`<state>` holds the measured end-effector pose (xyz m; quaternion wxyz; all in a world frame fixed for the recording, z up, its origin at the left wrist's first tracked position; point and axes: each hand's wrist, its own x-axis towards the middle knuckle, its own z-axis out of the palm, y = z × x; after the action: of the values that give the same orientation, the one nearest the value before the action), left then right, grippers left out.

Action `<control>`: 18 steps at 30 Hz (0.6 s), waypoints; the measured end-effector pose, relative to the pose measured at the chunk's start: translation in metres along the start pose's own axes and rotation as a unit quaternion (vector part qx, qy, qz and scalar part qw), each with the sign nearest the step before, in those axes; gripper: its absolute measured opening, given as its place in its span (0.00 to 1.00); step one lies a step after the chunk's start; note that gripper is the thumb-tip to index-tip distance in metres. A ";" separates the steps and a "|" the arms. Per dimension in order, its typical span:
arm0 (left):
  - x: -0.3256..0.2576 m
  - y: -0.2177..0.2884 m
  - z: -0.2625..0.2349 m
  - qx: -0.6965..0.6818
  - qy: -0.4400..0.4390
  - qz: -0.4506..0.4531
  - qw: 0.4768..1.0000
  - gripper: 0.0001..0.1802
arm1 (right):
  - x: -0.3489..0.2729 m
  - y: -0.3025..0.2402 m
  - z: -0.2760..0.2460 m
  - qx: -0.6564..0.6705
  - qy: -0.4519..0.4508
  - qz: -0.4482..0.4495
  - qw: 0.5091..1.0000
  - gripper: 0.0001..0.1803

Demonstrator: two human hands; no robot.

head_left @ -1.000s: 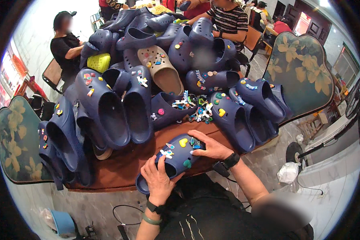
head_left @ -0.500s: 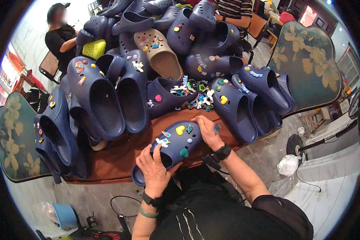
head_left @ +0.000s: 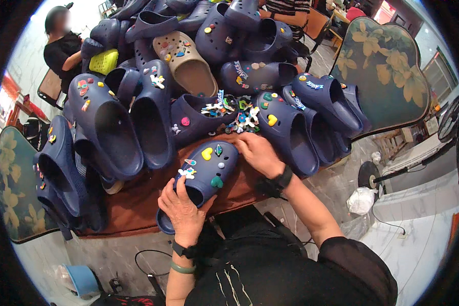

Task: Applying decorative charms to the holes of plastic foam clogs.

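A navy clog [head_left: 224,171] with a yellow heart, a green heart, a white unicorn-like charm and other small charms lies tilted before me, toe pointing away. My left hand [head_left: 182,211] grips it around the foot opening, thumb on the right side and fingers by the white charm. Just right of the toe, my right hand [head_left: 261,155] has its fingers stretched toward a heap of loose charms [head_left: 245,116]; nothing shows in them. A navy clog [head_left: 196,116] lying on its side by the heap also has charms spilling at its opening.
Navy clogs, some with charms, pile up at the back around a beige clog [head_left: 191,69] and a lime one [head_left: 104,62]. More clogs flank the brown-covered table [head_left: 143,209]. A person [head_left: 61,53] is at the far left. A blue bucket [head_left: 83,281] stands at lower left.
My right hand has come off the clog's toe and shifted toward the loose charms. The left hand keeps its grip on the clog. The whole view has shifted slightly.
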<state>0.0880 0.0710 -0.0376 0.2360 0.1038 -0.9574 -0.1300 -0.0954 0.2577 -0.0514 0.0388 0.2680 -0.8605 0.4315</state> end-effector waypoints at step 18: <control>0.008 -0.014 -0.013 -0.128 -0.038 0.093 0.987 0.51 | -0.024 -0.025 -0.026 0.077 -0.191 -0.061 0.977 0.27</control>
<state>0.0888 0.0531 -0.0276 0.2218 -0.0219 -0.9466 -0.2329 -0.0667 0.2757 -0.0241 -0.1210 0.4000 -0.7980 0.4343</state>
